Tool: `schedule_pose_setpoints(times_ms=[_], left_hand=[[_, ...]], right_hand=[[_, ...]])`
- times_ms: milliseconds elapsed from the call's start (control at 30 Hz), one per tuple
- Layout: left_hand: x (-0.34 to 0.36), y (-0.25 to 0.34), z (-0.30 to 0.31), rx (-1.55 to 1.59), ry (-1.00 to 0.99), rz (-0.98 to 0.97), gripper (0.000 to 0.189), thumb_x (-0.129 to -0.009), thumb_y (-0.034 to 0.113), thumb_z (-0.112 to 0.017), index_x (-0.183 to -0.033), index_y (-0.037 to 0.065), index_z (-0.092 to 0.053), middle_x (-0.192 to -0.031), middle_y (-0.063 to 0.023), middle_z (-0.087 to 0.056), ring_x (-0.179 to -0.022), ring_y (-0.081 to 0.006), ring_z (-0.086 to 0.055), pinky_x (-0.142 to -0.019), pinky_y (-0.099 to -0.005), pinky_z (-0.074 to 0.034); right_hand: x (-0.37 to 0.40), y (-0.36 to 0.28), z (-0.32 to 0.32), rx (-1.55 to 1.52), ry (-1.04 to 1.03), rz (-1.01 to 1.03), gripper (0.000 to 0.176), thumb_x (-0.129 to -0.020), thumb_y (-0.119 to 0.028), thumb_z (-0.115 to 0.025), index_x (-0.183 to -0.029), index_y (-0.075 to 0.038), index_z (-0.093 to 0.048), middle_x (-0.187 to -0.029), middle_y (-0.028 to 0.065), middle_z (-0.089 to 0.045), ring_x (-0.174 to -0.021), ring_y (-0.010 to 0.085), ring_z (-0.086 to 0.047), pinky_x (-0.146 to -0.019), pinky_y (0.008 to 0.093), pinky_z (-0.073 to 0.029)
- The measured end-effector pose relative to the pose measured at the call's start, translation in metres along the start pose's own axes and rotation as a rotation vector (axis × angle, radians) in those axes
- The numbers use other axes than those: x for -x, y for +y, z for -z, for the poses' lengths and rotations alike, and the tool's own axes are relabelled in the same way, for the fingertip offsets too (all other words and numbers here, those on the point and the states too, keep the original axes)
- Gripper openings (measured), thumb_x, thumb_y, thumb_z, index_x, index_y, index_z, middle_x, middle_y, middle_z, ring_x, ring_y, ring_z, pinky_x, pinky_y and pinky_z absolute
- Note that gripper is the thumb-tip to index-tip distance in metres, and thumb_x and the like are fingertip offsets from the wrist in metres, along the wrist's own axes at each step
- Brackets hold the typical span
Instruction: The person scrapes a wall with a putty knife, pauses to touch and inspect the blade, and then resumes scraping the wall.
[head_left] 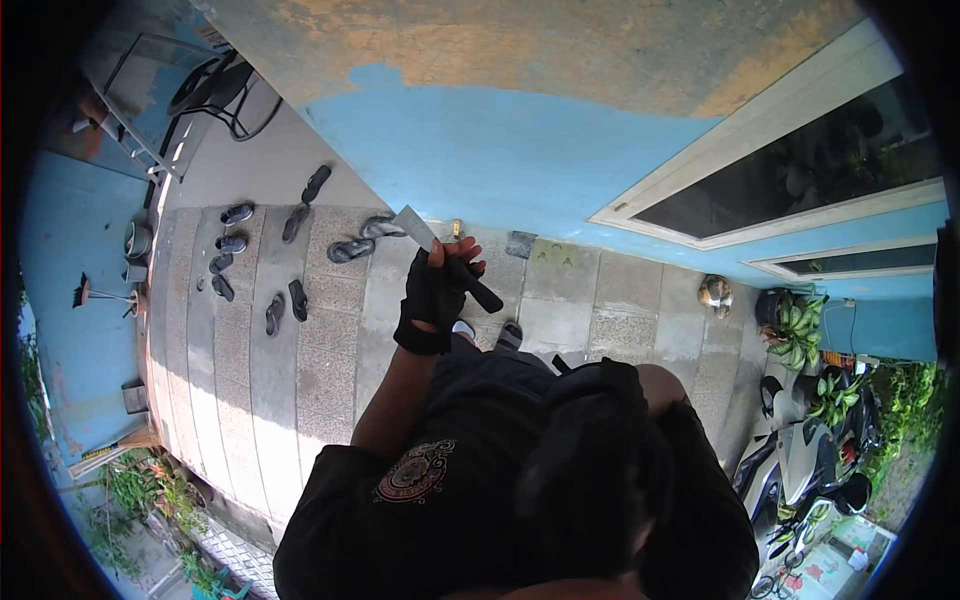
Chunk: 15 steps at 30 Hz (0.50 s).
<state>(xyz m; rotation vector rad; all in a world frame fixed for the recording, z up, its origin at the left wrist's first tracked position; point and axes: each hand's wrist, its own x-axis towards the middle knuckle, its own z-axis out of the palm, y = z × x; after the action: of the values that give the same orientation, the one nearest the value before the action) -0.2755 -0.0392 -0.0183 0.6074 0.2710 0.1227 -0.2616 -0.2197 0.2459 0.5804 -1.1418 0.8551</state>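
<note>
Scraper (415,228), one, black handle clenched in the one visible hand, the gloved left hand (432,298), blade pointing to 10 o'clock, above the paved floor (300,380); about ten sandals (350,250) at 9 o'clock; one blue wall (520,150) at 12 o'clock.

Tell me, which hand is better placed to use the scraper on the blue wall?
Probably the left. The gloved left hand grips the scraper by its dark handle, with the blade pointing toward the blue wall. The right hand is out of view.
</note>
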Motion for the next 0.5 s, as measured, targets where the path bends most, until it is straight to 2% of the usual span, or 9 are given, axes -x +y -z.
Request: schedule_pose_setpoints(times_ms=[67,100,133,167,200,233,300,367,500], left_hand=[[0.01,-0.006,-0.005,0.003,0.006,-0.004,0.027,-0.098,0.036,-0.054,-0.096,0.01,-0.062,-0.109,-0.0105,-0.068,-0.102,-0.028,-0.064,-0.091,-0.0486,-0.05],[0.008,-0.009,-0.011,0.012,-0.008,-0.005,0.027,-0.098,0.036,-0.054,-0.096,0.01,-0.062,-0.109,-0.0103,-0.068,-0.102,-0.0281,-0.064,-0.091,-0.0483,-0.05],[0.006,-0.013,-0.018,0.013,-0.016,-0.001,0.027,-0.098,0.036,-0.054,-0.096,0.01,-0.062,-0.109,-0.0103,-0.068,-0.102,-0.0281,-0.064,-0.091,-0.0483,-0.05],[0.007,-0.014,-0.022,0.014,-0.022,-0.013,0.028,-0.097,0.036,-0.055,-0.097,0.01,-0.062,-0.109,-0.0107,-0.068,-0.101,-0.0284,-0.064,-0.091,-0.0482,-0.051],[0.009,-0.015,-0.024,0.014,-0.022,-0.027,0.028,-0.097,0.037,-0.056,-0.097,0.009,-0.062,-0.109,-0.011,-0.068,-0.101,-0.0287,-0.065,-0.09,-0.0481,-0.051],[0.012,-0.014,-0.028,0.011,-0.013,-0.027,0.028,-0.097,0.037,-0.056,-0.097,0.009,-0.062,-0.109,-0.011,-0.068,-0.101,-0.0287,-0.065,-0.09,-0.0481,-0.051],[0.011,-0.012,-0.04,-0.019,-0.027,-0.025,0.03,-0.096,0.037,-0.058,-0.099,0.008,-0.061,-0.11,-0.0133,-0.067,-0.101,-0.0298,-0.064,-0.091,-0.0483,-0.051],[0.012,-0.009,-0.051,-0.036,-0.026,-0.035,0.032,-0.094,0.038,-0.06,-0.1,0.007,-0.059,-0.111,-0.0155,-0.066,-0.103,-0.0308,-0.063,-0.092,-0.049,-0.05],[0.009,-0.002,-0.062,-0.062,-0.018,-0.02,0.035,-0.094,0.039,-0.061,-0.1,0.005,-0.058,-0.11,-0.0167,-0.064,-0.105,-0.0318,-0.062,-0.094,-0.0489,-0.049]], right_hand=[[0.001,0.004,-0.011,-0.156,-0.032,0.046,0.023,-0.099,-0.005,-0.045,-0.102,0.004,-0.066,-0.068,0.0051,-0.055,-0.053,0.016,-0.054,-0.045,0.0297,-0.042],[0.022,-0.01,-0.008,-0.013,-0.04,-0.037,0.023,-0.099,-0.007,-0.048,-0.1,0.005,-0.067,-0.067,0.0043,-0.055,-0.05,0.0122,-0.051,-0.042,0.0289,-0.038],[0.038,-0.033,-0.01,0.09,0.18,-0.197,0.021,-0.099,-0.011,-0.05,-0.1,0.003,-0.066,-0.068,0.0045,-0.055,-0.049,0.0119,-0.049,-0.043,0.0281,-0.038],[0.064,-0.037,-0.022,0.189,0.586,-0.148,0.013,-0.097,-0.009,-0.051,-0.1,-0.003,-0.062,-0.065,0.0028,-0.051,-0.047,0.0102,-0.045,-0.045,0.0256,-0.04],[0.072,-0.043,-0.02,0.465,0.908,-0.165,0.013,-0.096,-0.011,-0.052,-0.105,-0.006,-0.061,-0.064,0.0025,-0.049,-0.046,0.0089,-0.044,-0.045,0.025,-0.038],[0.088,-0.049,-0.008,0.684,1.051,-0.199,0.018,-0.095,-0.012,-0.054,-0.11,-0.006,-0.061,-0.063,0.0017,-0.047,-0.045,0.0089,-0.041,-0.046,0.0253,-0.036],[0.12,-0.066,0.012,0.881,1.19,-0.277,0.029,-0.093,-0.007,-0.052,-0.121,-0.004,-0.059,-0.067,0.003,-0.049,-0.051,0.0127,-0.044,-0.054,0.0293,-0.039],[0.135,-0.069,0.018,0.962,1.315,-0.33,0.029,-0.094,-0.007,-0.05,-0.121,-0.001,-0.058,-0.07,0.0041,-0.051,-0.055,0.0135,-0.047,-0.057,0.0293,-0.041],[0.161,-0.064,0.037,0.949,1.39,-0.297,0.029,-0.095,-0.007,-0.05,-0.122,0.001,-0.056,-0.072,0.0051,-0.053,-0.057,0.0143,-0.048,-0.059,0.0296,-0.041]])
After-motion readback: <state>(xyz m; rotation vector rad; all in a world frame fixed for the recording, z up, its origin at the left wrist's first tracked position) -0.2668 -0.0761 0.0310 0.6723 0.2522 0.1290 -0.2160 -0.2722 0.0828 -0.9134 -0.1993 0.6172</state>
